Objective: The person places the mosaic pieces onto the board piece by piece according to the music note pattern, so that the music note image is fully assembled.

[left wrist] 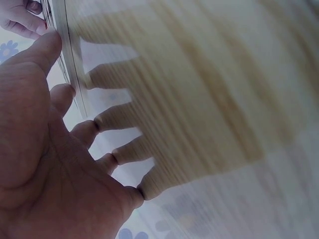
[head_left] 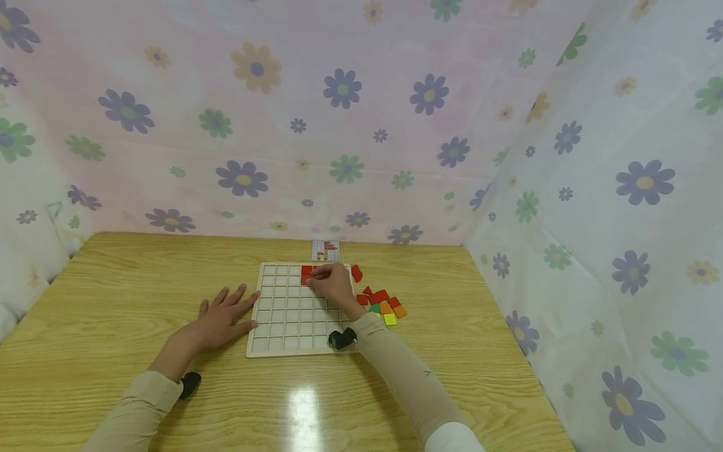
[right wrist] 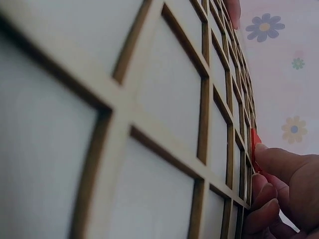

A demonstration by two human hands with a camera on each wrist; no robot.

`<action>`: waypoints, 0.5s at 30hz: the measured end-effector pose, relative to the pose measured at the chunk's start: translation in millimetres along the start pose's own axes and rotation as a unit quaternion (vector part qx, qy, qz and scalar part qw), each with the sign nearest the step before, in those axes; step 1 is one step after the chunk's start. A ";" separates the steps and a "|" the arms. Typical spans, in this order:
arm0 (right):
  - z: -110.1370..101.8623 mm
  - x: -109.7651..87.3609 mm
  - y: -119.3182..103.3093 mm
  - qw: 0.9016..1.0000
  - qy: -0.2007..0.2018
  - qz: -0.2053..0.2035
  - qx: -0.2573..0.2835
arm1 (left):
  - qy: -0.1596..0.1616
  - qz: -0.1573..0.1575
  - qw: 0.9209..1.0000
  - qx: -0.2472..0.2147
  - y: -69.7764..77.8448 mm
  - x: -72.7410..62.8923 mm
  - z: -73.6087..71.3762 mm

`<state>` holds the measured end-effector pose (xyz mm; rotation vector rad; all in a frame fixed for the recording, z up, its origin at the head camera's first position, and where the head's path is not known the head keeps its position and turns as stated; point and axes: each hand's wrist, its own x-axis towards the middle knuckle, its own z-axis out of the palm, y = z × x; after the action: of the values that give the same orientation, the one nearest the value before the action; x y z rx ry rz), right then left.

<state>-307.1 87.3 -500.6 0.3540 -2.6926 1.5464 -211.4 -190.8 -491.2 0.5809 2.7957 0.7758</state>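
A pale wooden grid board (head_left: 290, 333) lies on the table, with red tiles (head_left: 306, 270) in its far rows. Over these my right hand (head_left: 334, 285) bends down, pinching a red tile (right wrist: 255, 142) between thumb and fingers at the grid; the fingers hide most of its shape. My left hand (head_left: 223, 320) rests spread on the table at the board's left side. Its thumb and index fingertip touch the board's edge, also visible in the left wrist view beside the thumb (left wrist: 47, 47).
Right of the board lie loose red, orange, yellow and green pieces (head_left: 385, 308), some of them partly behind the right wrist. A small pattern card (head_left: 326, 250) sits beyond the board's far edge. Flowered cloth (head_left: 299, 169) hangs behind the wooden table (head_left: 141, 282).
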 end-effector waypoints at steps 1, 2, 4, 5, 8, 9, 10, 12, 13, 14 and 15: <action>-0.3 -0.2 -0.4 1.000 -0.001 0.000 -0.001 | 0.000 -0.001 1.000 0.000 0.2 -0.1 -0.2; -0.5 -0.3 -0.6 1.000 -0.001 0.000 -0.002 | -0.001 -0.001 1.000 0.000 0.5 -0.2 -0.4; -0.8 -0.7 -0.8 1.000 -0.001 0.000 -0.002 | -0.002 -0.002 1.000 -0.001 0.5 -0.1 -0.3; -1.0 -1.0 -0.9 1.000 -0.001 -0.001 -0.002 | -0.002 -0.002 1.000 -0.001 0.4 -0.1 0.0; -1.5 -1.9 -1.2 1.000 -0.003 -0.007 -0.003 | -0.003 -0.004 1.000 -0.004 -0.1 0.2 0.9; -1.6 -2.1 -1.3 1.000 -0.004 -0.011 -0.003 | -0.003 -0.004 1.000 -0.006 -0.2 0.3 1.2; -1.9 -2.3 -1.3 1.000 -0.005 -0.013 -0.003 | -0.003 -0.004 1.000 -0.006 -0.2 0.3 1.4; -2.5 -2.8 -1.3 1.000 -0.011 -0.018 -0.005 | -0.003 -0.004 1.000 -0.007 -0.2 0.3 1.5; -2.8 -3.0 -1.0 1.000 -0.016 -0.021 -0.008 | -0.003 -0.005 1.000 -0.008 0.0 0.0 1.2; -3.1 -3.3 -0.7 0.999 -0.021 -0.026 -0.011 | -0.003 -0.005 1.000 -0.007 0.0 -0.1 0.9; -3.7 -3.5 -0.4 0.999 -0.026 -0.028 -0.013 | -0.003 -0.004 1.000 -0.007 0.4 -0.1 0.8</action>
<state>-303.9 90.9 -498.9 0.4709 -2.7145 1.5071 -210.9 -190.2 -491.6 0.5679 2.7836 0.7900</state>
